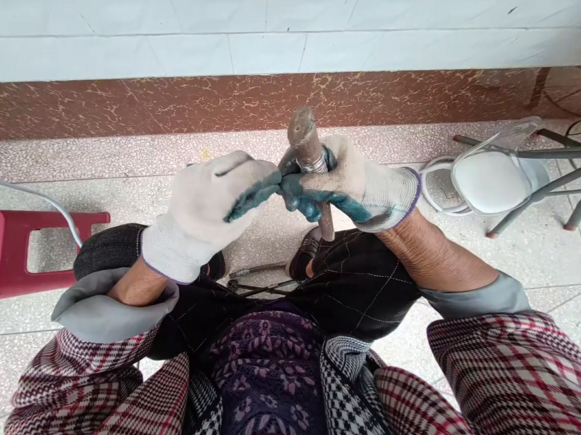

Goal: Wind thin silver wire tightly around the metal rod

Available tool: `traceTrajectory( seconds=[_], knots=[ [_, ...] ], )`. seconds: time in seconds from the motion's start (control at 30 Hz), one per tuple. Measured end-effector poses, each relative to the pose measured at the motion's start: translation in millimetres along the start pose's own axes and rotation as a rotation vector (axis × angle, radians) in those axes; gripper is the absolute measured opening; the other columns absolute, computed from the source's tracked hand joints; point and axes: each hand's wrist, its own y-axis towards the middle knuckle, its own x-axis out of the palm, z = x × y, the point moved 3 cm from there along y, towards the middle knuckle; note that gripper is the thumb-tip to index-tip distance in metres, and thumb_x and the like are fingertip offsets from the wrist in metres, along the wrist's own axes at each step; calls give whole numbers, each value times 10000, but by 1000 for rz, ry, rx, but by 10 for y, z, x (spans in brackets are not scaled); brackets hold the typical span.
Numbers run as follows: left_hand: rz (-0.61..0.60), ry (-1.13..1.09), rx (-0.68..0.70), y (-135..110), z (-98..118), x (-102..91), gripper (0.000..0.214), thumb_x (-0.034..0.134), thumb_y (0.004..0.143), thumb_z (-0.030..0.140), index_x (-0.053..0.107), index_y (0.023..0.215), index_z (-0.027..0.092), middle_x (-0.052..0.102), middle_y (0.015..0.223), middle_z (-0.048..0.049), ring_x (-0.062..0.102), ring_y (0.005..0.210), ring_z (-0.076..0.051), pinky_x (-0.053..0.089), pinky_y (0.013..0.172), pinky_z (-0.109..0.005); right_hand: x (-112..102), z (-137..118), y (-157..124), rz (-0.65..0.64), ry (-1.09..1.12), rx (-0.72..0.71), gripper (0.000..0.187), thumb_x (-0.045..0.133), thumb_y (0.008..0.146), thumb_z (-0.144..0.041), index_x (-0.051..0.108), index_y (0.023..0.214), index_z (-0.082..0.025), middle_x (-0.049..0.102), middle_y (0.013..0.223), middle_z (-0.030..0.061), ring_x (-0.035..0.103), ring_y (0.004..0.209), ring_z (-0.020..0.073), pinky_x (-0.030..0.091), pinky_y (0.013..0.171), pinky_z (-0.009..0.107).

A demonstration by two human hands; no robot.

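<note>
A short, brown, rough wooden stick (302, 128) stands slightly tilted above my knees. Several turns of silvery wire (314, 167) wrap around its middle. My right hand (346, 178), in a white glove with a blue-green coated palm, is closed around the stick just at the wire. The lower end of the stick sticks out below the fingers. My left hand (213, 197), gloved alike, pinches with its fingertips against the right hand's fingertips, left of the stick. Whatever lies in that pinch is hidden.
Between my feet, a thin rod-like tool (257, 269) and dark thin pieces (267, 288) lie on the speckled tile floor. A red plastic stool (69, 215) stands at left. At right are a white round-seated item (492, 181) and grey metal legs (547, 192). A tiled wall (206, 60) rises ahead.
</note>
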Motion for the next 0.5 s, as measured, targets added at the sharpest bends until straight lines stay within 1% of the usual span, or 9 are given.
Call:
traceTrajectory(
  seconds=[0.07,0.13,0.2,0.23,0.3,0.33,0.43,0.5],
  knots=[
    [67,-219,-146,-8,1,11,176,704,968,242,814,1105,256,824,1031,-27,758,943,-223,594,921,-381,18,-32,-26,55,-34,-19,141,839,788,-192,713,762,-250,693,673,-1,584,511,152,512,419,248],
    [99,-429,-211,4,7,39,132,718,899,186,782,998,245,807,962,9,746,898,-190,594,891,-347,31,-45,-46,78,-63,-21,175,870,812,-238,699,777,-256,683,684,10,598,527,172,516,428,281],
    [118,-634,-267,29,-3,73,120,717,834,161,752,911,247,768,882,24,698,773,-161,573,733,-302,35,-44,-64,89,-93,-17,194,888,838,-273,698,804,-265,690,719,26,624,561,193,527,453,310],
    [115,-726,-312,40,-16,94,112,719,813,170,741,887,251,738,834,27,654,693,-149,535,633,-284,36,-44,-73,94,-105,-21,198,891,847,-290,696,815,-270,694,732,34,630,572,203,527,459,323],
    [85,-868,-419,56,-46,139,79,739,795,218,718,861,255,642,717,35,529,545,-127,417,486,-263,34,-49,-96,108,-142,-37,205,886,861,-326,689,827,-280,700,747,43,634,592,219,523,471,344],
    [46,-922,-470,61,-59,164,76,751,801,255,701,858,257,580,663,43,471,497,-119,373,453,-258,32,-59,-110,121,-171,-55,205,879,861,-335,684,825,-285,698,747,44,631,601,224,524,479,349],
    [-111,-1032,-570,70,-88,242,182,763,842,396,635,866,268,394,570,77,357,424,-106,332,422,-257,21,-129,-161,174,-300,-139,178,848,820,-296,672,801,-305,694,765,37,620,646,229,558,553,357],
    [-175,-1104,-606,76,-114,289,224,753,836,446,615,880,275,322,560,94,289,407,-99,320,412,-261,7,-191,-198,206,-420,-176,179,810,799,-264,642,776,-319,703,796,34,631,699,239,594,649,370]
  ],
)
